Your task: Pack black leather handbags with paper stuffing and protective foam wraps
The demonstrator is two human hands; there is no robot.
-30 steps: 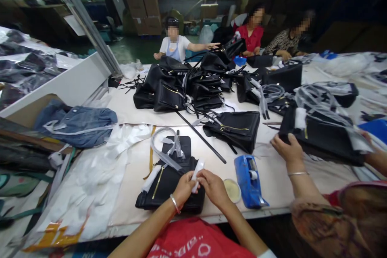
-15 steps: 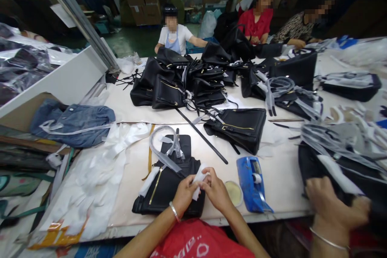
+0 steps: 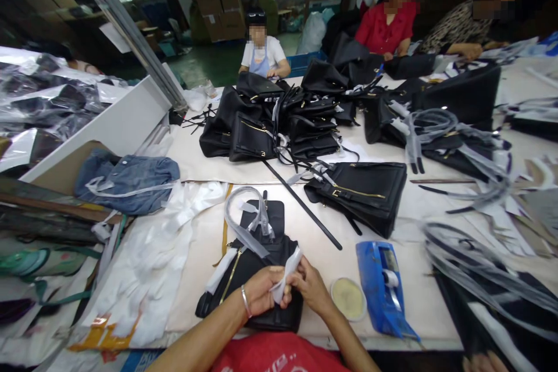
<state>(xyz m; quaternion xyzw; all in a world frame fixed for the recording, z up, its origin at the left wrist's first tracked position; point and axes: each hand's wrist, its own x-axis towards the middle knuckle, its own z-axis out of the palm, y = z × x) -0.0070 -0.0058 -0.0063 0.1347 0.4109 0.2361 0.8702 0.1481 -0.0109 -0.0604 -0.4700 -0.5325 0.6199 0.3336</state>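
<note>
A strip of white wrapping (image 3: 289, 274) is pinched between my two hands, over the right side of a black bag (image 3: 279, 253). My left hand (image 3: 264, 290) has its fingers closed on the strip from the left. My right hand (image 3: 310, 286) grips the same strip from the right, thumb and fingers together. The bag lies flat, with a gold zipper on its front. A white wrap (image 3: 220, 271) covers part of its left edge. On its upper part rests a looped handle (image 3: 238, 226) in clear plastic.
A blue tape dispenser (image 3: 378, 288) and a round tub (image 3: 347, 299) stand to my right. White sheets (image 3: 143, 267) cover the table at left. Black bags (image 3: 253, 136) are heaped ahead. A co-worker's hand (image 3: 482, 362) shows at the lower right, and several people sit across the table.
My view has shifted, and my hands have turned the white strip more upright between them. The co-worker's hand at right has dropped to the bottom edge.
</note>
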